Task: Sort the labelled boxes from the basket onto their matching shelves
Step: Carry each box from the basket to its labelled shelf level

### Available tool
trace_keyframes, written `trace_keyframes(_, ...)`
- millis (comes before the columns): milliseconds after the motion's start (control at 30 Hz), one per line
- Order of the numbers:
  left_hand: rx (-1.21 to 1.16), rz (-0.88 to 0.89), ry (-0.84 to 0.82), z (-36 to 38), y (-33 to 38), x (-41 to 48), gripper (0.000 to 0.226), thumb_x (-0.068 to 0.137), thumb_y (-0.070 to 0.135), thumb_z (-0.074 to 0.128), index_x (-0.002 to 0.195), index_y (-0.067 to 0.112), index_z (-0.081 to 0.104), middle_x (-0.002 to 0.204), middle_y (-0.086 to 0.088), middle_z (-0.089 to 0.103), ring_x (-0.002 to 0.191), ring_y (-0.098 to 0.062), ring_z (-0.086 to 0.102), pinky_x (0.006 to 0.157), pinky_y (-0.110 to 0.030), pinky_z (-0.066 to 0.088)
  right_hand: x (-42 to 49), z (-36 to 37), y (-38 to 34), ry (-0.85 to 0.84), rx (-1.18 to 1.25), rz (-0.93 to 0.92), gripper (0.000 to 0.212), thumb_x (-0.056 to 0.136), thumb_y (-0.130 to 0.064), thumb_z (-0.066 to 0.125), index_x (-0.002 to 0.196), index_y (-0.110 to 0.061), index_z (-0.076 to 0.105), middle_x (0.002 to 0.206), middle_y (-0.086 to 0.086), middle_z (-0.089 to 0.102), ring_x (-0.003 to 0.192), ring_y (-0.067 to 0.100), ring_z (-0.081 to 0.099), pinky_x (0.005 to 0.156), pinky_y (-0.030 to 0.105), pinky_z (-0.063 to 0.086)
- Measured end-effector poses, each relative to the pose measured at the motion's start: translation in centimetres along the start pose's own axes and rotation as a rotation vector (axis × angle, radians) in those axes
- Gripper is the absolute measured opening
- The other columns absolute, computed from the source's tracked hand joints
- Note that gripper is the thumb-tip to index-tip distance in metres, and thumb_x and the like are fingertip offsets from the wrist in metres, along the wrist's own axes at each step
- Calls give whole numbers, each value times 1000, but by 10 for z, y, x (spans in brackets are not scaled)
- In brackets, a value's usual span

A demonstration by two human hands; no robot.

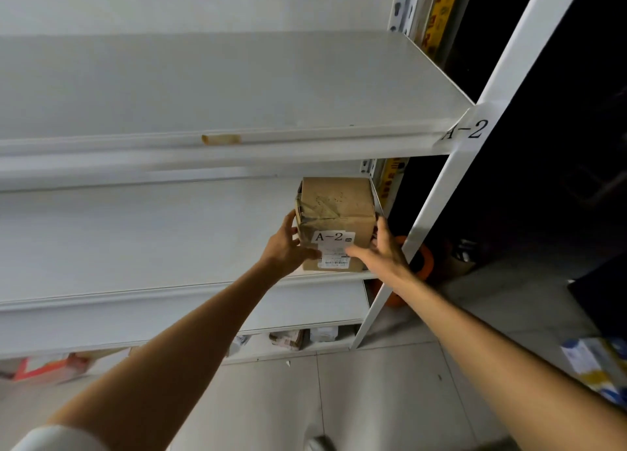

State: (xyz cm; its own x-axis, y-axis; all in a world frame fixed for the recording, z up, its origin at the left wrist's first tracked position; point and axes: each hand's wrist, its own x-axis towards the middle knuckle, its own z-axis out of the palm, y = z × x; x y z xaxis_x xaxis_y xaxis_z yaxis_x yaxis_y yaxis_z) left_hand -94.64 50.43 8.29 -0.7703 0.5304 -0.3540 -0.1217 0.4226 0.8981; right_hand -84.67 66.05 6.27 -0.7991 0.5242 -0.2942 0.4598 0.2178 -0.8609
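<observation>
Cardboard box (336, 213) (its white sticker reads A-2) is sitting at the 3 o'clock end of the white shelf (135, 240). Left hand (288, 248) is gripping its 9 o'clock side, thumb on the front. Right hand (385, 252) is clasping its 4 o'clock corner, fingers lying across the sticker. Post tag (470, 130), also reading A-2, is showing at 1 o'clock from the box.
</observation>
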Motion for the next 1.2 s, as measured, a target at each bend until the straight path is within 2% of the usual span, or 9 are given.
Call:
trace_keyframes(67,42,8,-22,2,4,10,95,76,-7,71,150,24,20,140,-15,48,125,-35,51,96,-48,49,5,-3,-1,6,-20,25,98,83,-27,72,154,-22,4,145,2,42,132,22,41,103,30,32)
trace_keyframes(167,81,26,-49,12,8,14,94,76,-6,70,149,24,20,141,-17,47,128,-36,48,99,-50,47,10,-10,-2,56,-58,48,106,80,-35,73,154,-22,-2,155,5,30,140,27,32,115,45,29)
trace_keyframes(233,117,48,-63,21,6,14,92,77,-6,69,149,23,20,142,-17,46,129,-37,46,97,-48,47,12,-17,1,61,-102,69,107,82,-31,72,154,-19,-7,157,5,25,143,27,27,117,42,25)
trace_keyframes(367,301,104,-46,29,8,16,87,81,0,69,149,19,18,141,-17,48,126,-36,50,97,-46,48,15,-28,-1,83,-244,79,90,82,-16,74,148,-13,12,142,9,45,130,28,46,104,37,43)
trace_keyframes(533,610,128,-21,18,15,8,81,83,7,70,147,9,21,136,-18,50,117,-33,54,90,-38,50,6,-29,-10,132,-482,42,73,83,-13,71,136,-10,21,135,15,47,118,28,54,90,32,51)
trace_keyframes(667,799,199,2,-13,19,-18,74,85,10,68,147,11,28,133,-15,54,111,-29,58,88,-37,52,-18,-19,-35,190,-956,-40,94,85,-16,70,149,-2,3,142,23,35,122,33,49,86,35,49)
trace_keyframes(833,989,215,106,-76,18,-69,58,87,9,61,141,17,41,133,-8,56,113,-28,57,86,-35,48,-50,14,-88,143,-1393,-225,67,86,-24,65,140,-1,32,135,22,41,122,36,46,96,42,43)
trace_keyframes(1033,976,87,302,-174,-8,-158,52,86,12,63,136,22,48,130,-5,59,110,-25,60,85,-32,49,-89,100,-159,-160,-1266,-543,40,89,-22,58,123,-7,43,128,14,46,116,33,48,84,37,40)
trace_keyframes(1200,960,-111,485,-255,-50,-261,52,85,12,62,134,23,50,125,-5,61,106,-25,60,86,-35,52,-151,213,-209,-471,-1221,-842,51,90,-31,59,132,-9,41,129,14,47,113,32,51,86,35,44)
